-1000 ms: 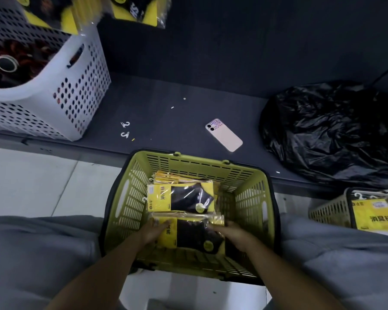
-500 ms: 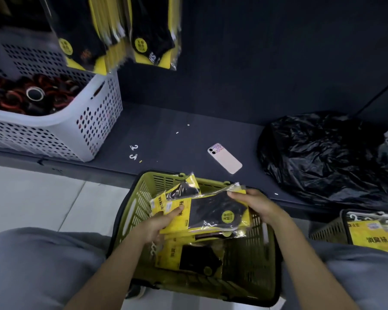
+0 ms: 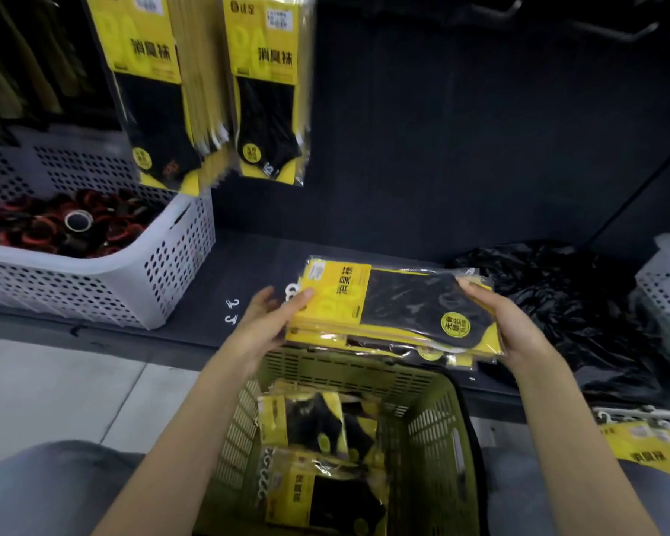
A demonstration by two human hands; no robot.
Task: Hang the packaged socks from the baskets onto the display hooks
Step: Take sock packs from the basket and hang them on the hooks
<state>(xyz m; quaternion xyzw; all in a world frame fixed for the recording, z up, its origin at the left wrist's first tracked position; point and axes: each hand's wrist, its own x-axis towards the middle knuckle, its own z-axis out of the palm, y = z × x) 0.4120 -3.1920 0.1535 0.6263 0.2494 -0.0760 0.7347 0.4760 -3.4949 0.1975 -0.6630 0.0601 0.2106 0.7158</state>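
Hands, left (image 3: 271, 323) and right (image 3: 507, 326), hold 1 stack of sock packs (image 3: 395, 307) between them, lying flat above the far rim of the green basket (image 3: 434, 415) and over the dark shelf (image 3: 248, 261).

From the left: a white basket (image 3: 140, 265) of red and black rolls sits on the shelf. Above its right corner 2 bundles of hung packs (image 3: 265, 90) dangle from the display, blurred. My left hand pinches the header end of the stack, thumb on the yellow card and fingers spread beneath, just beside the white hangers (image 3: 291, 294) that poke out. My right hand wraps the toe end, thumb on top, fingers curled under. More packs lie in the green basket below. Further right a black bag (image 3: 577, 303) slumps on the shelf. High above it are what look like bare hooks (image 3: 631, 32), too dark to be sure.

To hang these well, I judge I should turn the stack upright with the hangers uppermost. The right hand can take the weight while the left squares the hangers into 1 line. The film looks slippery, so I want a firm squeeze, or the lower packs may fan out and slide. Then I would aim for a free hook beside the hung bundles.
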